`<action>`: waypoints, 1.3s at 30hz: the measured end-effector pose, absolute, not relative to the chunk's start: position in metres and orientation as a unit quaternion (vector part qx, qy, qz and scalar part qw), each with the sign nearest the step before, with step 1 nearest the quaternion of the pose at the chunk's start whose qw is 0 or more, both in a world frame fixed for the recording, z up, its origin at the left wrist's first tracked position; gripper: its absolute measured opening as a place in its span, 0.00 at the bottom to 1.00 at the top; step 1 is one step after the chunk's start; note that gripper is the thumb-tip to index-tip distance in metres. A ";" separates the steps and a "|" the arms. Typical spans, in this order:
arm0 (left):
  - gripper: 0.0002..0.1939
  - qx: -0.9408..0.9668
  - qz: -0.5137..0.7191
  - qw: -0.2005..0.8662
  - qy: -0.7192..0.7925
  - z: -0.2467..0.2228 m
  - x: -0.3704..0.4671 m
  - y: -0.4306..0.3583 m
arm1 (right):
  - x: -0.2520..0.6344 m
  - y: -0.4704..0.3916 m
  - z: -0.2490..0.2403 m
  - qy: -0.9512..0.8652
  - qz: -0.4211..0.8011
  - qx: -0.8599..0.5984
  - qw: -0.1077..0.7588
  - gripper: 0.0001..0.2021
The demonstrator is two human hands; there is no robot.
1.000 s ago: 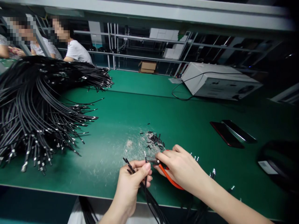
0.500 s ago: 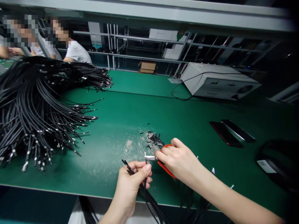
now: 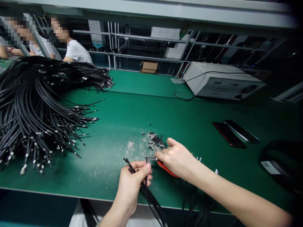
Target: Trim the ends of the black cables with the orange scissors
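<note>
My left hand (image 3: 133,184) is closed around several thin black cables (image 3: 153,205), with one cable end pinched upright between thumb and fingers. My right hand (image 3: 175,159) grips orange-handled scissors (image 3: 167,168), whose narrow metal blades point left and meet the tip of that upright cable. Whether the blades are fully together I cannot tell. Just beyond the blades lie short black cut pieces (image 3: 157,140) and pale, thread-like scraps (image 3: 131,145) on the green table (image 3: 118,113).
A large heap of black cables (image 3: 30,104) with silvery ends covers the left side. At the right are a white machine (image 3: 220,82), two dark phones (image 3: 229,135) and a black object with a white label (image 3: 271,167). People (image 3: 78,52) sit at the far left.
The scissor blades have turned from broad side to thin edge, and the white strands above the cable tip no longer show. My right hand has shifted slightly left.
</note>
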State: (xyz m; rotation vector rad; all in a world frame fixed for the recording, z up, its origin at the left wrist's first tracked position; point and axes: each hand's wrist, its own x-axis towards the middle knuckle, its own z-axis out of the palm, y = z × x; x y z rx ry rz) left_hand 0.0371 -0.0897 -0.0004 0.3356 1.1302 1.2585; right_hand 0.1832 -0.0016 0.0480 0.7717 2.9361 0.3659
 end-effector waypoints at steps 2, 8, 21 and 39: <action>0.20 0.143 0.548 0.656 0.499 0.000 0.037 -0.089 | 0.184 0.000 0.048 0.952 0.081 0.295 0.029 0.09; 0.19 0.149 0.548 0.659 0.494 0.008 0.037 -0.092 | 0.173 -0.015 0.045 0.747 -0.424 0.499 -0.116 0.14; 0.18 0.137 0.568 0.661 0.471 0.010 0.034 -0.097 | 0.160 -0.032 0.046 0.596 -0.623 0.450 -0.235 0.13; 0.19 0.126 0.556 0.681 0.459 0.009 0.032 -0.099 | 0.183 -0.024 0.040 0.880 -0.112 0.435 -0.158 0.08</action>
